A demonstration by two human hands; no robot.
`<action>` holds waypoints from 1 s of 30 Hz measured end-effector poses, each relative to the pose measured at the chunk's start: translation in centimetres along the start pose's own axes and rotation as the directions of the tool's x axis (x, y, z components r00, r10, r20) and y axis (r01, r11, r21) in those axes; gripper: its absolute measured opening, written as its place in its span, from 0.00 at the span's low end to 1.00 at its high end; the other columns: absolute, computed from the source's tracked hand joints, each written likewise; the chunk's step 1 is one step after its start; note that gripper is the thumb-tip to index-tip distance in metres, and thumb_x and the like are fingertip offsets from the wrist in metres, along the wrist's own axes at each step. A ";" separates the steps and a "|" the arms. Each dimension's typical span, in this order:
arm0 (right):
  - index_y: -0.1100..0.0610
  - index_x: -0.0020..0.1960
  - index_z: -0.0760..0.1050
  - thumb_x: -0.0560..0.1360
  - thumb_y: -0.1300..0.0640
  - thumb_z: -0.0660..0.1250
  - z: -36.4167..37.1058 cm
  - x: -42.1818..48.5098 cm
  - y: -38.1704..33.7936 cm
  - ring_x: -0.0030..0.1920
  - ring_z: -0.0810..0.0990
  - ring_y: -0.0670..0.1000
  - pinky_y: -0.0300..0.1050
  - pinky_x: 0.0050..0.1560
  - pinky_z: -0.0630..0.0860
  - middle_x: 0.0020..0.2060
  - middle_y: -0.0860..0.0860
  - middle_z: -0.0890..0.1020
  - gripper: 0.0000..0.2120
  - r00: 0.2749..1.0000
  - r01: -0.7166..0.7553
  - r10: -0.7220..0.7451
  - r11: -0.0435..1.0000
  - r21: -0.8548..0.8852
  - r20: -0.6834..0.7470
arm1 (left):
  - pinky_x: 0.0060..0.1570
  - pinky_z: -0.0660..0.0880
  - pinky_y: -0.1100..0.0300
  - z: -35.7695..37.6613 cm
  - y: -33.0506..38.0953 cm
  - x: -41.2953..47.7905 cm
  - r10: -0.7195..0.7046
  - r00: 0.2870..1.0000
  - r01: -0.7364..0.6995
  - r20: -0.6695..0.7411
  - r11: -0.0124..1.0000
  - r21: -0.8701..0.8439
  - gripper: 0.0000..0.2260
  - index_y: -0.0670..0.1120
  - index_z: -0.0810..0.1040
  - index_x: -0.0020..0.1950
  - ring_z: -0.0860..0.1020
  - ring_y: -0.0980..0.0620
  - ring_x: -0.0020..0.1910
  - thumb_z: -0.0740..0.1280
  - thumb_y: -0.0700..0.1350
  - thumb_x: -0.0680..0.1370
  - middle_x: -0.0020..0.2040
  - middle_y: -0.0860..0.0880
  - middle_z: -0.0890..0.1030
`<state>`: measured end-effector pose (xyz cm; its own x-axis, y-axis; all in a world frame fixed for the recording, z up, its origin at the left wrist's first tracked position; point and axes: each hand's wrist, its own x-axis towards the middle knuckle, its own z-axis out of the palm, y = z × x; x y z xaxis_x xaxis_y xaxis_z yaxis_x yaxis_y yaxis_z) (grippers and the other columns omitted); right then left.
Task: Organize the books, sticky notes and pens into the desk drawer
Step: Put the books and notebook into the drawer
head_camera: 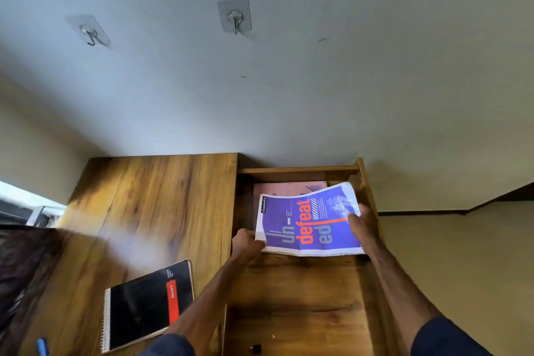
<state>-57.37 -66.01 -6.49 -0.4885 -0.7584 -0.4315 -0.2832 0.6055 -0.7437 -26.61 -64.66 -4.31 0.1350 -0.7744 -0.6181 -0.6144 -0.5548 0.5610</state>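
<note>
the left hand (248, 243) is curled round the near left corner of a purple notebook (300, 225), fingers tucked under the edge. the right hand (361, 225) grips the same notebook at its right edge, with the thumb pressed on the cover and the fingers hidden beneath. between the two hands the notebook bends, its far right corner lifted higher than the rest; orange and white letters run sideways across the cover.

the notebook is inside the open drawer (297, 292), over its far half. at the far end of the drawer a pink book (277, 188) lies flat, and the purple notebook covers its near part; whether the two touch cannot be told. at the near end of the drawer, on the bare wooden floor, sits a small black object (255, 348), too small to name.

left of the drawer, on the desk top (150, 202), a black spiral notebook (144, 303) with a red band lies flat at a slant. farther left of the drawer, at the near edge of the desk top, lies a blue pen (42, 346), partly cut off. beyond the drawer, two stick-on hooks (235, 19) are fixed to the wall.
</note>
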 end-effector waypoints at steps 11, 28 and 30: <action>0.57 0.61 0.73 0.80 0.55 0.66 5.1 6.2 -0.8 0.44 0.85 0.52 0.47 0.41 0.83 0.52 0.56 0.84 0.11 0.992 -0.008 0.003 0.999 0.036 0.128 | 0.42 0.79 0.59 0.1 0.8 6.7 -0.058 0.989 0.061 -0.133 0.998 0.020 0.13 0.40 0.76 0.59 0.81 0.49 0.51 0.72 0.43 0.78 0.58 0.43 0.82; 0.56 0.74 0.66 0.73 0.62 0.75 5.3 5.2 4.3 0.52 0.81 0.51 0.41 0.37 0.80 0.61 0.56 0.81 0.33 0.971 -0.008 0.074 0.961 -0.277 0.228 | 0.55 0.78 0.55 2.1 -2.0 7.8 -0.150 0.989 0.149 0.004 0.985 0.086 0.23 0.40 0.72 0.66 0.79 0.44 0.61 0.75 0.46 0.76 0.62 0.42 0.79; 0.56 0.74 0.66 0.73 0.62 0.76 5.3 5.1 4.2 0.53 0.81 0.51 0.42 0.38 0.81 0.61 0.56 0.81 0.33 0.971 -0.015 0.079 0.962 -0.273 0.225 | 0.55 0.78 0.55 2.0 -2.0 7.7 -0.156 0.988 0.155 0.012 0.985 0.072 0.23 0.40 0.72 0.67 0.79 0.44 0.61 0.74 0.44 0.76 0.62 0.42 0.79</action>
<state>-56.69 -68.62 -14.48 -0.3108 -0.7426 -0.5932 -0.4906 0.6599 -0.5691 -25.94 -68.90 -11.31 0.2201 -0.6749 -0.7043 -0.6403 -0.6447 0.4177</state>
